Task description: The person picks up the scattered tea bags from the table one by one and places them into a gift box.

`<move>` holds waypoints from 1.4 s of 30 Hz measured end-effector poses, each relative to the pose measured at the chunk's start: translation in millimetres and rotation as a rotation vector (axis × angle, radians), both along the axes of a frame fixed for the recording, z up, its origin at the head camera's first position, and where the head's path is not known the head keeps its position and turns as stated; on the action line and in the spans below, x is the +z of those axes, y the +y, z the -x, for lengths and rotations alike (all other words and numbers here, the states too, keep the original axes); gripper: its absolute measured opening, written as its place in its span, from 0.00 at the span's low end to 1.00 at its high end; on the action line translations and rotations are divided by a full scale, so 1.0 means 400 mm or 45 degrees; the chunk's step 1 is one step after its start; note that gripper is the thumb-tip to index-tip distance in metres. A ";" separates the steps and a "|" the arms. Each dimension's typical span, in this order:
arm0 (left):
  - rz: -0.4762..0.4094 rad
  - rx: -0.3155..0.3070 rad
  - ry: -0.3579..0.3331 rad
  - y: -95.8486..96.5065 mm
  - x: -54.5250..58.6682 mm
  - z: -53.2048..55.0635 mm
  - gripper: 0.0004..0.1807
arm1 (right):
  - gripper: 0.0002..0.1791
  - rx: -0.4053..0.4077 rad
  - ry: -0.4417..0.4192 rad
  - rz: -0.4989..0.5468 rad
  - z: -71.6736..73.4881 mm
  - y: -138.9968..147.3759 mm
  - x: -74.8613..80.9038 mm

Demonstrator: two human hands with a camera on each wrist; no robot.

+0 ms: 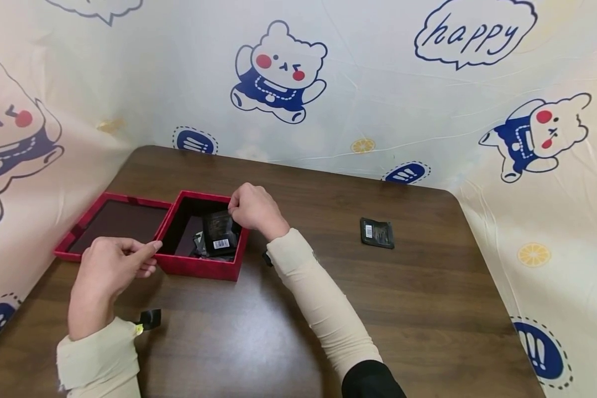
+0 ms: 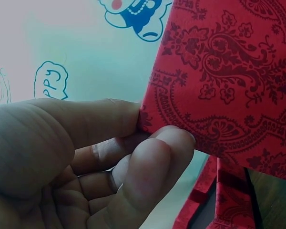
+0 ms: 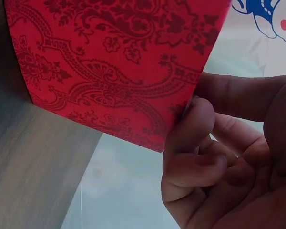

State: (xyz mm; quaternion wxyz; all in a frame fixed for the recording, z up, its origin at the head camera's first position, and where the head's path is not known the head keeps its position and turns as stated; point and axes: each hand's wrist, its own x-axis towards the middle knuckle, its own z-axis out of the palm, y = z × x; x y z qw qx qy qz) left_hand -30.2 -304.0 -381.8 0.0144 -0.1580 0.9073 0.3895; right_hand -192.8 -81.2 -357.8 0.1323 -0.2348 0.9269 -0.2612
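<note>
A red box (image 1: 199,268) with a dark floral pattern stands on the table, its lid (image 1: 121,224) laid open to the left. My left hand (image 1: 111,265) pinches the box's near left corner; in the left wrist view its thumb and fingers meet at the patterned corner (image 2: 219,71). At the far right corner, my right hand (image 1: 256,207) grips the box's edge; the right wrist view shows thumb and fingers at the red wall (image 3: 109,71). Inside lie several small packets, on top a black packet (image 1: 220,229) with a white barcode label, close to the right fingertips.
Another black packet (image 1: 377,233) with a barcode label lies on the right of the brown wooden table (image 1: 418,298). A pale cloth (image 1: 358,72) with printed bears hangs behind and at both sides of the table. A black strap piece (image 1: 150,319) sticks out at my left wrist.
</note>
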 end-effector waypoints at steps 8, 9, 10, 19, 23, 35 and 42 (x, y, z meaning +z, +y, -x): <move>-0.009 0.016 -0.026 0.002 0.001 0.000 0.27 | 0.08 -0.005 0.001 -0.016 -0.009 0.002 0.004; -0.008 0.021 -0.029 0.002 0.001 0.000 0.27 | 0.07 -0.005 0.001 -0.012 -0.010 0.004 0.005; -0.006 0.024 -0.030 0.002 0.000 -0.001 0.27 | 0.07 -0.006 0.004 -0.005 -0.010 0.005 0.007; 0.011 0.022 -0.010 0.005 0.001 -0.001 0.27 | 0.07 -0.007 0.040 0.114 -0.007 0.042 0.024; 0.011 0.021 -0.002 0.007 0.001 -0.002 0.27 | 0.07 -0.048 0.015 0.154 -0.004 0.067 0.029; 0.005 0.023 -0.002 0.005 -0.002 -0.002 0.27 | 0.06 -0.134 0.038 0.215 0.039 0.184 0.015; 0.016 0.026 0.018 0.007 -0.004 0.000 0.27 | 0.06 -0.201 0.047 0.197 0.060 0.252 -0.006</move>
